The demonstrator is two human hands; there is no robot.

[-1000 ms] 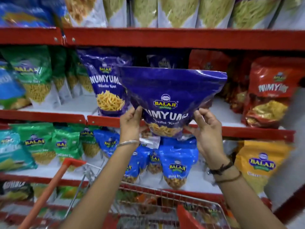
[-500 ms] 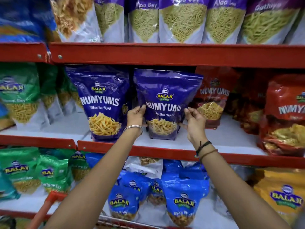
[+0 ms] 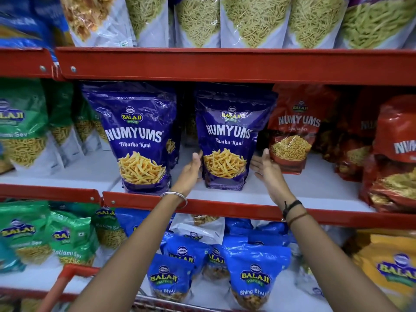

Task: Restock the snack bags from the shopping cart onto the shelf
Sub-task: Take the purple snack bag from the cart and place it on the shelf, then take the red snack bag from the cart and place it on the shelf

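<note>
A purple Numyums Bhatha Kani snack bag (image 3: 227, 140) stands upright on the middle shelf (image 3: 225, 204), right of a matching purple bag (image 3: 137, 140). My left hand (image 3: 190, 171) lies flat against the bag's lower left edge, fingers straight. My right hand (image 3: 266, 167) hovers open just off the lower right edge, palm turned toward the bag, and I cannot tell whether it touches. Neither hand grips anything. Only the shopping cart's red handle (image 3: 65, 280) and a bit of its wire rim (image 3: 157, 305) show at the bottom.
Red Numyums bags (image 3: 295, 129) stand right of the placed bag, green bags (image 3: 22, 127) at the far left. Sev bags (image 3: 254, 19) fill the top shelf. Blue Balaji bags (image 3: 254, 275) and a yellow bag (image 3: 391, 269) sit on the lower shelf. White shelf floor shows between bag groups.
The purple bag went from held up in both hands to standing on the middle shelf. My fingers have come off it and opened. The view has moved closer and upward.
</note>
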